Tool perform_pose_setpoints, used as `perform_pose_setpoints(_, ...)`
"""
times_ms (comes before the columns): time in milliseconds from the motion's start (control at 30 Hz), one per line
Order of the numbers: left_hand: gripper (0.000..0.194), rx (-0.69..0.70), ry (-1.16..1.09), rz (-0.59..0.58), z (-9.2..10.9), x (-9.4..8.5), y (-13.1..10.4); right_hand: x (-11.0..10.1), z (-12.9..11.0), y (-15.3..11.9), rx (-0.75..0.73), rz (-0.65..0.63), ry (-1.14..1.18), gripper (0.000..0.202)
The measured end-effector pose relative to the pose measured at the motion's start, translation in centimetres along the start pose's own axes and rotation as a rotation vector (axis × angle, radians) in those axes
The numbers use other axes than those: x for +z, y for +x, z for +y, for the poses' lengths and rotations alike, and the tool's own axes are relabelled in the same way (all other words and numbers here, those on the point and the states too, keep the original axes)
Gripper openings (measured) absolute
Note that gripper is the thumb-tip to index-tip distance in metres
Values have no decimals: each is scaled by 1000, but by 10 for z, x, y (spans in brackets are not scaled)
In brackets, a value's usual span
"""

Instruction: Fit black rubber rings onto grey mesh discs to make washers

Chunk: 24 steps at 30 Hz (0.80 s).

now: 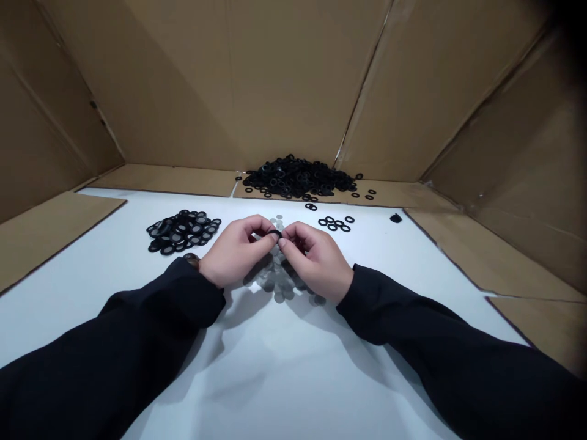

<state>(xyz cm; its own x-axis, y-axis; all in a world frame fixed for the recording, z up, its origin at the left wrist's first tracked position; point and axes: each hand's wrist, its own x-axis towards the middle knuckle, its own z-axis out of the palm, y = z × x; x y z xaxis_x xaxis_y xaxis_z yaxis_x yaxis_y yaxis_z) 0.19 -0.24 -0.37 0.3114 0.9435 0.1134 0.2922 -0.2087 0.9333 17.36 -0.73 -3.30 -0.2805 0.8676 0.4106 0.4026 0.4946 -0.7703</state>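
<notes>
Between my two hands is one black ring, pinched at its edges and tilted. My left hand is closed, with thumb and index finger on the ring's left side. My right hand is closed too, its thumb and fingertips at the ring's right side. Whether a disc sits inside the ring cannot be made out. Thin grey translucent discs lie scattered on the white surface below and between my hands, partly hidden by them. To the left is a pile of black rings with grey discs in them.
A large heap of black rings lies at the back against the cardboard wall. Several loose rings are right of my hands, with a small black piece farther right. Cardboard strips edge the white table.
</notes>
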Motion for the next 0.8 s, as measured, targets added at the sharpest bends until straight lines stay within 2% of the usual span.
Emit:
perform_pose_setpoints(133, 13, -11, -7, -7, 0, 1, 0, -1, 0, 0, -1, 1, 2, 9)
perform_pose_setpoints(467, 11, -13, -13, 6, -1, 1, 0, -3, 0, 1, -125, 11, -114, 3)
perform_pose_setpoints(600, 12, -19, -59, -17, 0, 3, 0, -3, 1, 2, -265, 43, -216, 25)
perform_pose_setpoints(700, 12, 2, -38, -29, -1, 4, 0, -2, 1, 4, -360, 63, -239, 25)
perform_pose_setpoints(800, 10, 35, 14, -40, -2, 4, 1, -3, 3, 4, -393, 91, -205, 26)
